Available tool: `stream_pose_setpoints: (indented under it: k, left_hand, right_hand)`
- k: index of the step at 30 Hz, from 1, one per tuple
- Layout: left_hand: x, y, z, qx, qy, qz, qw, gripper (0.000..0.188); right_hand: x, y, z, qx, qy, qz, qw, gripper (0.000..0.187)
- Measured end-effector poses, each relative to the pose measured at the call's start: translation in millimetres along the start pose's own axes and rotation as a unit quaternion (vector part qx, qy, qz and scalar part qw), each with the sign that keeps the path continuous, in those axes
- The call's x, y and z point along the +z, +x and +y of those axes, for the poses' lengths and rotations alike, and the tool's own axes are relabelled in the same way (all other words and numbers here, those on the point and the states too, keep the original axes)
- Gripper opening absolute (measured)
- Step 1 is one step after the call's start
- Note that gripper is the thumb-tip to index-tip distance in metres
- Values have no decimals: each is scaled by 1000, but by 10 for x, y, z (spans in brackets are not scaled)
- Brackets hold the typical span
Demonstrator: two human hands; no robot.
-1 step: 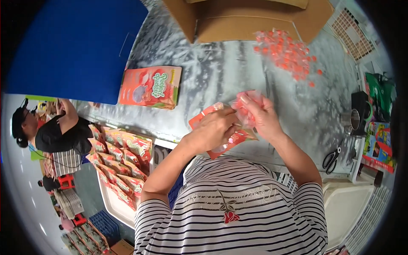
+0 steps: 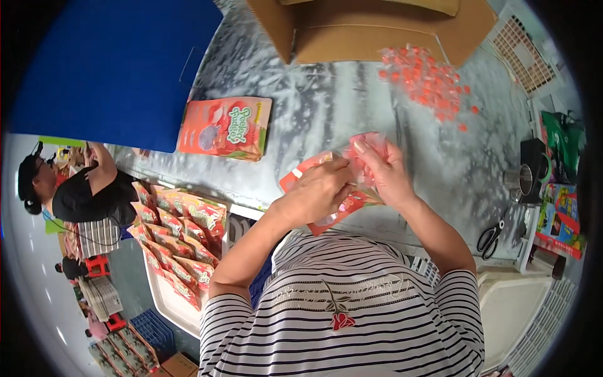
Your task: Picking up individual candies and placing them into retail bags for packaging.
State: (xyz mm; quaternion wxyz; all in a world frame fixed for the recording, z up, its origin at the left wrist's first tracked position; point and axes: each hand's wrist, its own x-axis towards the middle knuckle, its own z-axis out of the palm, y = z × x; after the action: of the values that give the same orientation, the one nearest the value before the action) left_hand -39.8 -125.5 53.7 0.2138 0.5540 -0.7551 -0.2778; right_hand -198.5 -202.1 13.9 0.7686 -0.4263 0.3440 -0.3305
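My left hand (image 2: 319,187) is closed on a red printed pouch (image 2: 342,217) just in front of my body, its fingers curled over the pouch's upper part. The pouch lies tilted, and a see-through window shows near its lower end. Right beside it, my right hand (image 2: 386,168) grips a bunch of clear-wrapped pink-red candies (image 2: 360,164) against the pouch's upper edge. My fingers hide whether any candies are inside the mouth. Further off to the right, a loose pile of the same wrapped candies (image 2: 427,81) is spread on the table.
A stack of flat red pouches (image 2: 226,129) lies left, beside a big blue panel (image 2: 107,69). Filled pouches (image 2: 179,239) stand in a white tray at lower left. An open cardboard box (image 2: 370,45) is at the back. Scissors (image 2: 490,239) lie right. A co-worker (image 2: 85,195) stands far left.
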Motion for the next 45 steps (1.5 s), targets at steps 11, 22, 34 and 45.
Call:
stream_pose_setpoints:
  k: [11,22,34,45]
  left_hand:
    - [-51,-99,-129,14,-101,42,994,7]
    - [-50,-129,-68,23,-98,63,993,13]
    - [35,-147,44,47,8,-5,999,21]
    - [-96,-124,21,62,5,128,990,14]
  right_hand:
    - [80,-6,-95,-106,-228,-47,967,19]
    - [9,-114,-158,-382,-507,-91,768,16]
    - [36,14,-332,68,-505,-140,849,25]
    - [-11,-62,-266,-143,-185,-32,972,27]
